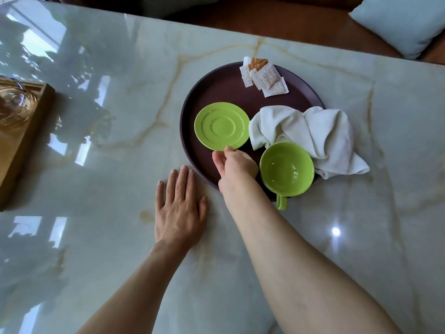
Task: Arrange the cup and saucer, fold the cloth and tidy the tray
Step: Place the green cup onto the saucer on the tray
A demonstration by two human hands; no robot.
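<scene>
- Pinching the near rim of the green saucer (pixel 221 126), the right hand (pixel 234 165) has its thumb on top at the saucer's 6 o'clock edge and its fingers curled beneath.
- Flat on the worktop (pixel 120 92), the left hand (pixel 179 213) lies with fingers straight and together, holding nothing, its fingertips just beside the tray's 7 o'clock rim.
- On the round dark tray (pixel 216 90), the saucer sits toward 9 o'clock.
- At 5 o'clock on the tray stands the green cup (pixel 287 169), upright, its handle pointing toward the person past the rim.
- At 3 o'clock a crumpled white cloth (pixel 310 133) lies half on the tray, half on the worktop, touching the cup's far side.
- At 12 o'clock some paper sachets (pixel 263 77) lie fanned and overlapping.
- At the worktop's 9 o'clock edge sits a wooden stand (pixel 26 131) with a glass piece on it.
</scene>
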